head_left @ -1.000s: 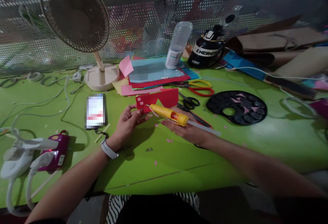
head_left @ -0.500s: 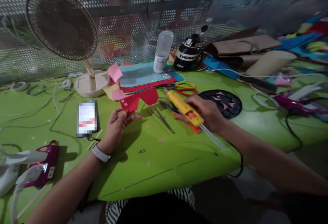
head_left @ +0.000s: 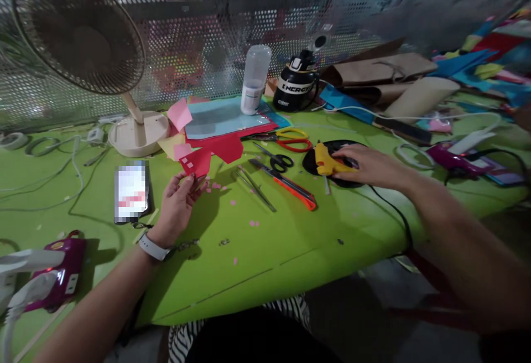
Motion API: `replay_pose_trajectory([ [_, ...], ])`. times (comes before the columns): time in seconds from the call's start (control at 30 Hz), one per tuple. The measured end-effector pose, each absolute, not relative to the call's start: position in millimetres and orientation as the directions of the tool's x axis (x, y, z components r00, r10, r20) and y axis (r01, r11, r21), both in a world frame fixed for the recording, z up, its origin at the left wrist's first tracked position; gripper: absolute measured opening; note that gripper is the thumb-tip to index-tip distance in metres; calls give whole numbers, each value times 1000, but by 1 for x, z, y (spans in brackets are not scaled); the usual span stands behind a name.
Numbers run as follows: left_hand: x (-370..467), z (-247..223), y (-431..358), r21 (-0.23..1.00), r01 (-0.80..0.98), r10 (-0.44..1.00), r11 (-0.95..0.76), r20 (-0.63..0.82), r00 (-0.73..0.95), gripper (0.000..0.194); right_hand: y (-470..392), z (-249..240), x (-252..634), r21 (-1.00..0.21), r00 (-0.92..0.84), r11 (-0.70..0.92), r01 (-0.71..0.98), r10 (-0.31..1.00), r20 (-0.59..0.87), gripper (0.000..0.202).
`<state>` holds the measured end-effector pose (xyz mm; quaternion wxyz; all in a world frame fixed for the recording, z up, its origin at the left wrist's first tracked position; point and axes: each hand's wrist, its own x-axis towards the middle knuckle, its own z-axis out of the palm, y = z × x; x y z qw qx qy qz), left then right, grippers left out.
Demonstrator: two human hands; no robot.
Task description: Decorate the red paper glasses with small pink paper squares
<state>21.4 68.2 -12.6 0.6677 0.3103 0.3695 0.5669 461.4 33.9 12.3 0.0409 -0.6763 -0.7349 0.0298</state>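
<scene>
My left hand pinches the lower corner of a red paper cut-out that carries small pink squares, held just above the green table. My right hand is stretched out to the right and grips a yellow glue gun, which rests over a black round palette. A black cord runs from the gun off the table's front edge. Several pink paper scraps lie below the cut-out.
An orange utility knife, black scissors, red-and-yellow scissors and tweezers lie mid-table. A phone is left of my hand. Behind stand a fan, stacked coloured paper, a white bottle and a black jug. Purple glue guns sit at both sides.
My right hand has carried the yellow glue gun away from the red cut-out, rightward to the black palette. My left hand still holds the cut-out. The camera view has swung right.
</scene>
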Motion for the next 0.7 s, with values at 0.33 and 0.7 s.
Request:
replay_pose_trajectory([
  [0.33, 23, -7, 70, 815, -560, 986, 149, -168, 17, 13, 18, 13, 296, -161, -316, 319, 934, 948, 47, 42],
  [0.7, 18, -10, 75, 798, -591, 987, 119, -162, -19, 10, 28, 13, 311, -431, -115, 158, 888, 985, 125, 16],
])
